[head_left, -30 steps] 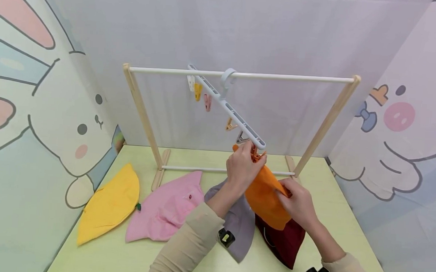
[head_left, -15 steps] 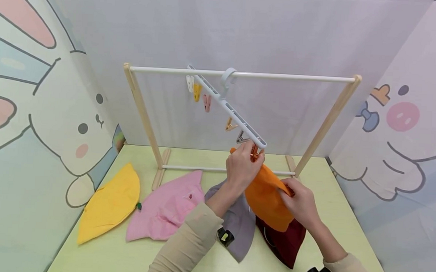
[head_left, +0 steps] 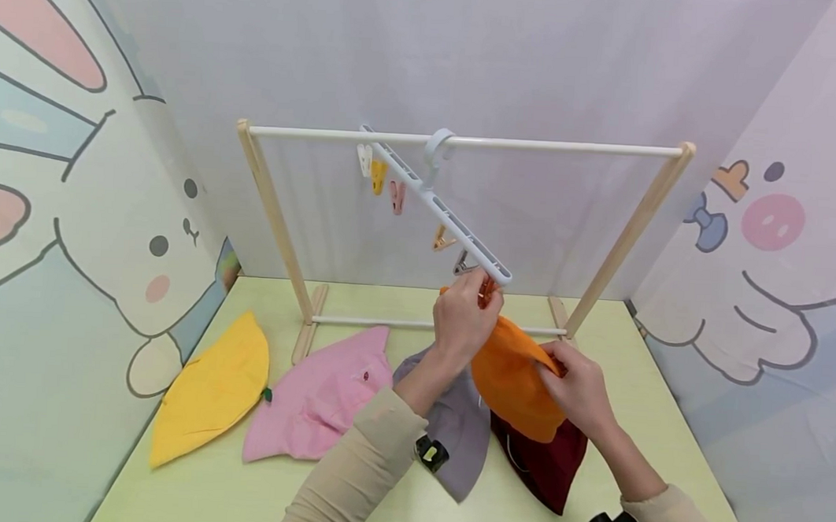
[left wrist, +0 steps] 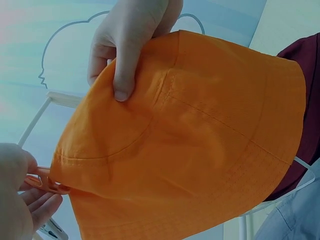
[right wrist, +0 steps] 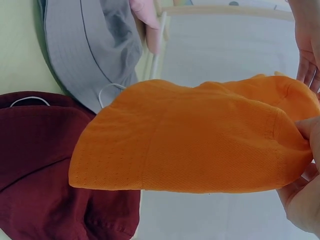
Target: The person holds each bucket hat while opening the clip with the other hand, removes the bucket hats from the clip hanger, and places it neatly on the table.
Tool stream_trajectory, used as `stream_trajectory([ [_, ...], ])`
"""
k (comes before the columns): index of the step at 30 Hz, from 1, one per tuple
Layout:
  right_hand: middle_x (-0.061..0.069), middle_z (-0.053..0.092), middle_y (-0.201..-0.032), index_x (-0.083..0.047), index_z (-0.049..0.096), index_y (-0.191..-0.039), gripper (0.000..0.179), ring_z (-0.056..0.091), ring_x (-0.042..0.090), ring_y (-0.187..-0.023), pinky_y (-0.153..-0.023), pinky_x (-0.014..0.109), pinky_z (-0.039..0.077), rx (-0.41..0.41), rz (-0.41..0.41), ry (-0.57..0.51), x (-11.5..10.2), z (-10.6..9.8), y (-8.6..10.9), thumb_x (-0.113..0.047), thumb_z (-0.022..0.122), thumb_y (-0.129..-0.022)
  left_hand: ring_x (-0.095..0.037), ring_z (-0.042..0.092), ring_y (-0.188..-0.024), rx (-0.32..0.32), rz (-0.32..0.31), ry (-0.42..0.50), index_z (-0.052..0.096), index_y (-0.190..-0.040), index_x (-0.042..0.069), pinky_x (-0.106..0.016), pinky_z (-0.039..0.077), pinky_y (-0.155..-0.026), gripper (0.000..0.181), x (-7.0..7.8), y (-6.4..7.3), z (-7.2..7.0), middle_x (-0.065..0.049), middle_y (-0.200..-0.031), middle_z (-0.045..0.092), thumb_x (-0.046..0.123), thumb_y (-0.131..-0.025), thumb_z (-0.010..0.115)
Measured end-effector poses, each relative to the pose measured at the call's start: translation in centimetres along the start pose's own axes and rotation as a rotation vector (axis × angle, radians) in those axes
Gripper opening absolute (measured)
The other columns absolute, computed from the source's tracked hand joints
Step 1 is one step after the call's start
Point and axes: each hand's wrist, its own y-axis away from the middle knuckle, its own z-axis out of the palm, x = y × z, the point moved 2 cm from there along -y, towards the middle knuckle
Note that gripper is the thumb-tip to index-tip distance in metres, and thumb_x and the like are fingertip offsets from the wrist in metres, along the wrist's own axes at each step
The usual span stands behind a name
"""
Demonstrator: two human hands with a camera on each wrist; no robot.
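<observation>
An orange bucket hat [head_left: 514, 384] hangs between the two hands, below the near end of a pale blue clip hanger [head_left: 462, 233]. My left hand [head_left: 461, 318] pinches an orange clothespin [left wrist: 42, 181] under that end, and in the left wrist view the clothespin's tip is at the hat's edge. With thumb and fingers, my right hand [head_left: 582, 386] grips the hat by its crown; the thumb lies on the cloth in the left wrist view. Past the hat in the right wrist view, part of the left hand shows at the upper right.
A white rod [head_left: 559, 148] on wooden posts carries the hanger, with several other clothespins [head_left: 397, 198] along it. On the table [head_left: 185, 501] lie a yellow hat [head_left: 215, 396], a pink hat [head_left: 318, 402], a grey hat [head_left: 459, 433] and a dark red hat [head_left: 549, 473].
My left hand has shifted slightly left at the clothespin, covering more of it. The right hand and the hat have moved slightly right; the grip is unchanged.
</observation>
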Motion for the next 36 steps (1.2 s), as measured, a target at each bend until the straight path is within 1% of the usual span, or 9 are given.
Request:
stream_trajectory([
  [3, -0.006, 0.059, -0.075, -0.013, 0.065, -0.087, 0.022, 0.044, 0.004, -0.058, -0.052, 0.013, 0.039, -0.003, 0.013, -0.008, -0.1, 0.0, 0.0, 0.002, 0.072, -0.072, -0.007, 0.048, -0.054, 0.016, 0.005, 0.014, 0.056, -0.076, 0.014, -0.019, 0.037, -0.046, 0.008, 0.0, 0.0, -0.1, 0.004, -0.066, 0.054, 0.016, -0.083, 0.059],
  [9, -0.005, 0.060, -0.074, -0.013, 0.066, -0.086, 0.022, 0.043, 0.004, -0.057, -0.052, 0.012, 0.038, 0.008, 0.014, -0.012, 0.1, 0.0, 0.2, 0.002, 0.072, -0.071, -0.006, 0.050, -0.054, 0.024, 0.008, 0.034, 0.056, -0.075, 0.013, -0.017, 0.038, -0.047, 0.008, 0.0, 0.0, -0.2, 0.004, -0.066, 0.056, 0.015, -0.083, 0.058],
  [16, -0.006, 0.061, -0.074, -0.014, 0.066, -0.085, 0.021, 0.044, 0.004, -0.056, -0.052, 0.013, 0.039, -0.008, 0.040, 0.006, 0.4, -0.1, 0.6, 0.002, 0.073, -0.072, -0.006, 0.050, -0.053, 0.037, 0.016, 0.042, 0.057, -0.076, 0.013, -0.016, 0.037, -0.046, 0.007, -0.1, 0.0, -0.2, 0.004, -0.066, 0.056, 0.013, -0.082, 0.058],
  [25, -0.005, 0.061, -0.074, -0.013, 0.066, -0.086, 0.020, 0.044, 0.005, -0.059, -0.054, 0.013, 0.039, -0.014, 0.043, 0.072, 0.8, -0.8, 0.8, 0.001, 0.073, -0.072, -0.005, 0.053, -0.056, 0.028, 0.008, 0.050, 0.057, -0.075, 0.014, -0.016, 0.039, -0.048, 0.008, 0.1, 0.0, -0.4, 0.004, -0.067, 0.058, 0.014, -0.083, 0.058],
  [31, -0.003, 0.063, -0.075, -0.012, 0.066, -0.086, 0.021, 0.045, 0.005, -0.059, -0.055, 0.010, 0.039, 0.007, 0.041, 0.080, 1.2, -1.4, 0.8, 0.001, 0.073, -0.071, -0.005, 0.052, -0.056, 0.019, 0.003, 0.060, 0.057, -0.075, 0.013, -0.016, 0.039, -0.049, 0.008, 0.2, 0.0, -0.5, 0.004, -0.066, 0.057, 0.015, -0.083, 0.059],
  [36, -0.001, 0.064, -0.076, -0.011, 0.066, -0.087, 0.021, 0.045, 0.005, -0.060, -0.055, 0.009, 0.038, 0.014, 0.048, 0.094, 1.7, -1.8, 1.0, 0.001, 0.073, -0.071, -0.006, 0.055, -0.056, 0.014, 0.011, 0.072, 0.058, -0.076, 0.012, -0.016, 0.040, -0.049, 0.007, 0.4, -0.1, -0.6, 0.004, -0.067, 0.059, 0.016, -0.082, 0.060],
])
